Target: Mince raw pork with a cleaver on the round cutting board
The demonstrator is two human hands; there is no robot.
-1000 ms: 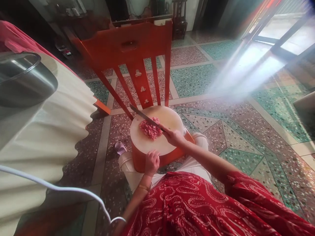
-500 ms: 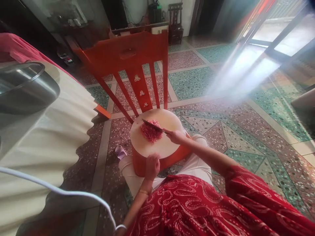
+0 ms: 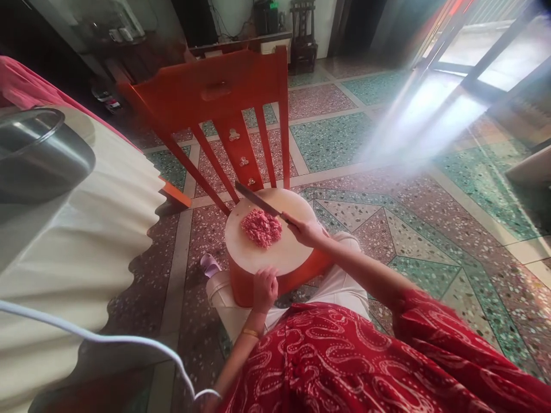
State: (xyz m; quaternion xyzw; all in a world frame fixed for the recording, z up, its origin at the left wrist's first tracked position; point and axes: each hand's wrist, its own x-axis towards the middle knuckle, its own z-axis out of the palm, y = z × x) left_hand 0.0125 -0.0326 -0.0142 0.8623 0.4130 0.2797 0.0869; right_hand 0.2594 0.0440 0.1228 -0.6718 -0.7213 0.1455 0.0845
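Above mince (image 3: 262, 227), knife (image 3: 257, 201) seemingly raised.

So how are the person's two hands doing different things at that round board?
The right hand grips a long steel knife, raised above the pink minced meat; the left hand holds no tool and rests curled on the near edge of the round pale chopping board. Both are bare.

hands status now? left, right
Left hand: closed on the near edge of the cutting board.
Right hand: closed on the knife.
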